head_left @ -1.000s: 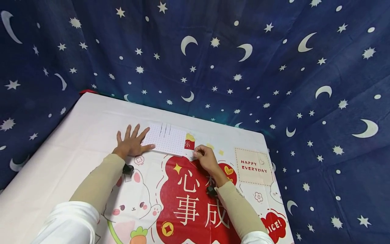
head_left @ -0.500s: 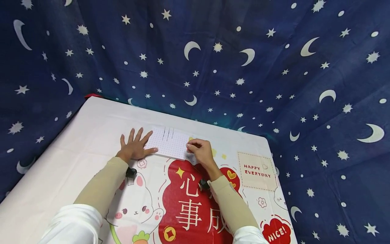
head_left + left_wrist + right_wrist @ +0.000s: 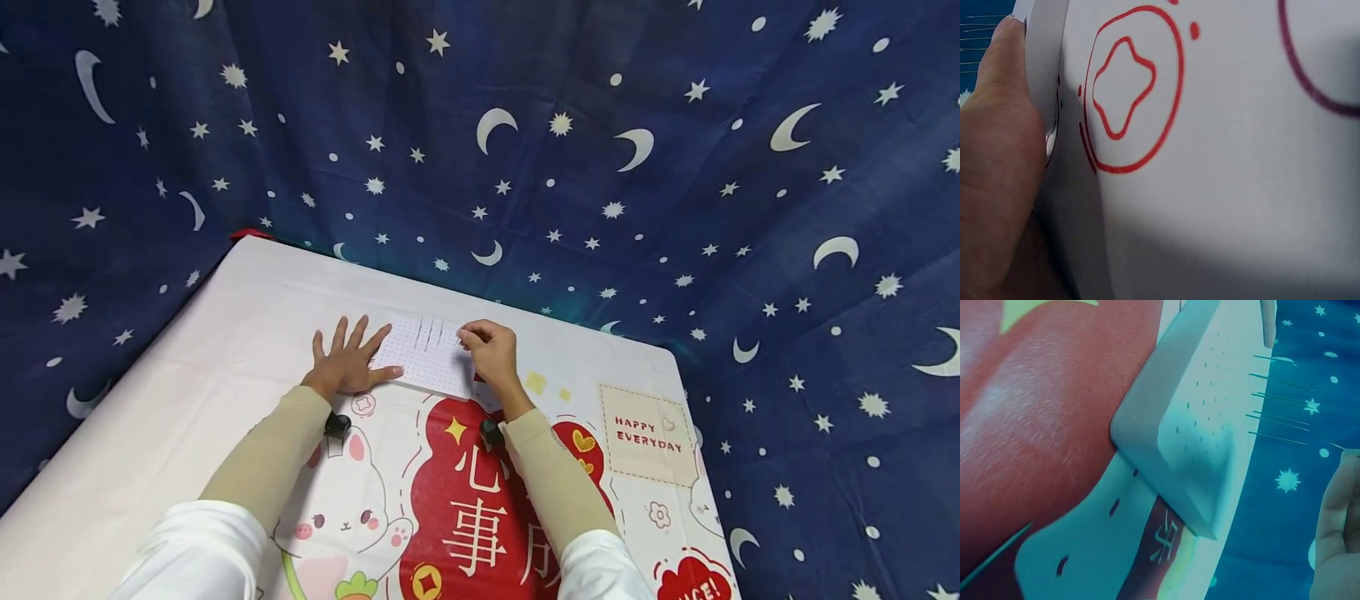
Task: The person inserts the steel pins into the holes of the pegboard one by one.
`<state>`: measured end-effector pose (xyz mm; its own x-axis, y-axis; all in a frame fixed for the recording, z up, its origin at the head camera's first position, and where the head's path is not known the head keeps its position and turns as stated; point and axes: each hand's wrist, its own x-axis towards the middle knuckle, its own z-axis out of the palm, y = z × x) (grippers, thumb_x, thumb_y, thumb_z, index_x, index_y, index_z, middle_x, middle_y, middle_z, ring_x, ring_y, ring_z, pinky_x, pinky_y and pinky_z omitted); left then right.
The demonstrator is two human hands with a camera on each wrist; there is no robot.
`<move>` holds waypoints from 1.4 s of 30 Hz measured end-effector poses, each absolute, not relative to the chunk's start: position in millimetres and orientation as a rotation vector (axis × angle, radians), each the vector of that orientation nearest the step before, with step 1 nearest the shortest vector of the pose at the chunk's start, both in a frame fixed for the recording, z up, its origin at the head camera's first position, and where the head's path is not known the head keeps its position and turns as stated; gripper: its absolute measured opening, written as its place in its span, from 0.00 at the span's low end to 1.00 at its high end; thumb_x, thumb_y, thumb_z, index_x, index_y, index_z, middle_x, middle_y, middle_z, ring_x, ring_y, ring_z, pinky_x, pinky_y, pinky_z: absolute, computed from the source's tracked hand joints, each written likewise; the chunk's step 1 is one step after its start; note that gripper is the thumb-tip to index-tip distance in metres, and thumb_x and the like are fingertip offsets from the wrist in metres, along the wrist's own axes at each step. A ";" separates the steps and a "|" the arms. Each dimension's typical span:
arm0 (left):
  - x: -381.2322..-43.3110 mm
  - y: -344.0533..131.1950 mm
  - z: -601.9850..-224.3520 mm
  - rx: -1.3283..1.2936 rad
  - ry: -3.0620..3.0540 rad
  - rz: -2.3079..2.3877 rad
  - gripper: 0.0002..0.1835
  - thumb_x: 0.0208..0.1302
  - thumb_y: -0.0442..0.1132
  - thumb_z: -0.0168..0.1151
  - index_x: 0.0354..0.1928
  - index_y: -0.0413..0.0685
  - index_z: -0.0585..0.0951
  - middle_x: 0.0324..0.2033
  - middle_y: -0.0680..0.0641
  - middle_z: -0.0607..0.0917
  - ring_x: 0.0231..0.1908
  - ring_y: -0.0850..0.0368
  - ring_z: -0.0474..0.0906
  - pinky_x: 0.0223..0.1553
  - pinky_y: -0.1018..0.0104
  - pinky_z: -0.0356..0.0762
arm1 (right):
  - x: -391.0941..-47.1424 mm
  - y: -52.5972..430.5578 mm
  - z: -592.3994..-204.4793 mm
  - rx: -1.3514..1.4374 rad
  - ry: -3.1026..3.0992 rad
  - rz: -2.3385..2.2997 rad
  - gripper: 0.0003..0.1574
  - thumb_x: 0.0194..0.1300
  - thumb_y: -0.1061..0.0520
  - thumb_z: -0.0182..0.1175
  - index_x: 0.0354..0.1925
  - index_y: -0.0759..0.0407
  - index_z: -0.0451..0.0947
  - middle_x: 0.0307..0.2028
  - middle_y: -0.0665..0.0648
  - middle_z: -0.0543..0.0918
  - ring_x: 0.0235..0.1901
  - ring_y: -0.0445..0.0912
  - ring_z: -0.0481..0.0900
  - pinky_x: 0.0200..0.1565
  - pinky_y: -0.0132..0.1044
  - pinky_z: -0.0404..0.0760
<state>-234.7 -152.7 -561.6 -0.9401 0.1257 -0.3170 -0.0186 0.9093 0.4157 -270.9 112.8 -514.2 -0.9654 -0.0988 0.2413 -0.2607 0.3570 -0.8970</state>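
A white block [image 3: 438, 375] with a grid of small holes lies on the table, its thick edge and corner large in the right wrist view. Several thin needles [image 3: 1282, 380] stand upright in its far part. My left hand [image 3: 347, 365] spreads flat at the block's left end, fingers straight, with the thumb along the near edge. Over the right end hovers my right hand [image 3: 491, 350], thumb and forefinger pinching a thin needle [image 3: 1335, 445]. That needle's tip points toward the standing row, apart from it in the right wrist view.
The tablecloth [image 3: 285, 358] carries printed drawings and lettering. A green thin line [image 3: 997, 553] lies on the red print in the right wrist view. Blue curtains [image 3: 525, 167] with moons and stars rise behind the table and at both sides.
My right hand has moved from the table at the block's near right corner up over its right end, closer to the needles. The left hand stays in place; the head view has shifted slightly.
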 end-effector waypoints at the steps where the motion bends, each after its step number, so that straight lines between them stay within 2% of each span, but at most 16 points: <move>1: -234.6 -152.3 -561.5 0.079 2.733 0.601 0.56 0.62 0.80 0.49 0.85 0.65 0.43 0.84 0.38 0.34 0.82 0.30 0.20 0.73 0.24 0.13 | -272.6 110.7 -515.5 0.316 -2.460 1.674 0.05 0.68 0.62 0.69 0.37 0.64 0.89 0.33 0.64 0.90 0.29 0.44 0.83 0.36 0.30 0.86; 6: -230.4 -151.3 -554.1 0.069 2.732 0.579 0.54 0.65 0.77 0.51 0.85 0.64 0.45 0.84 0.37 0.36 0.81 0.28 0.22 0.74 0.22 0.16 | -280.1 101.9 -521.8 0.214 -2.490 1.667 0.05 0.68 0.60 0.70 0.38 0.62 0.90 0.35 0.62 0.91 0.30 0.43 0.84 0.39 0.32 0.88; 13: -229.6 -150.0 -550.2 0.070 2.735 0.574 0.53 0.65 0.77 0.51 0.85 0.64 0.45 0.84 0.37 0.36 0.81 0.28 0.22 0.74 0.22 0.18 | -293.5 97.0 -529.3 0.094 -2.539 1.567 0.05 0.68 0.59 0.70 0.36 0.59 0.91 0.33 0.59 0.91 0.31 0.46 0.82 0.35 0.31 0.84; 20: -232.5 -150.1 -555.0 0.057 2.721 0.573 0.54 0.64 0.77 0.50 0.85 0.66 0.43 0.85 0.39 0.34 0.82 0.30 0.20 0.74 0.23 0.16 | -302.0 94.6 -541.0 0.020 -2.627 1.512 0.05 0.68 0.57 0.70 0.37 0.56 0.91 0.37 0.56 0.90 0.38 0.48 0.82 0.44 0.36 0.87; 25: -232.7 -150.0 -556.4 0.050 2.727 0.576 0.54 0.64 0.77 0.51 0.85 0.67 0.43 0.85 0.39 0.34 0.82 0.31 0.20 0.74 0.24 0.15 | -304.0 92.3 -545.9 0.028 -2.620 1.504 0.05 0.68 0.59 0.70 0.36 0.57 0.91 0.36 0.58 0.90 0.39 0.50 0.82 0.47 0.40 0.88; 35: -228.9 -147.5 -548.7 0.057 2.762 0.531 0.52 0.66 0.76 0.50 0.85 0.65 0.45 0.85 0.38 0.37 0.82 0.29 0.24 0.75 0.22 0.20 | -304.3 91.7 -548.2 0.039 -2.643 1.467 0.05 0.69 0.59 0.69 0.37 0.57 0.91 0.36 0.58 0.90 0.39 0.50 0.81 0.46 0.39 0.86; 42: -229.0 -147.1 -549.6 0.054 2.757 0.542 0.53 0.66 0.76 0.51 0.85 0.65 0.45 0.85 0.38 0.37 0.82 0.29 0.24 0.75 0.22 0.20 | -304.1 91.0 -549.4 0.024 -2.659 1.467 0.05 0.69 0.58 0.69 0.38 0.57 0.90 0.37 0.57 0.89 0.39 0.49 0.81 0.47 0.40 0.86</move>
<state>-229.0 -147.1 -549.6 -0.9447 0.0992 -0.3125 -0.0263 0.9270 0.3741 -304.1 91.0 -549.4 -0.9944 0.0368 0.0993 -0.0644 0.5343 -0.8428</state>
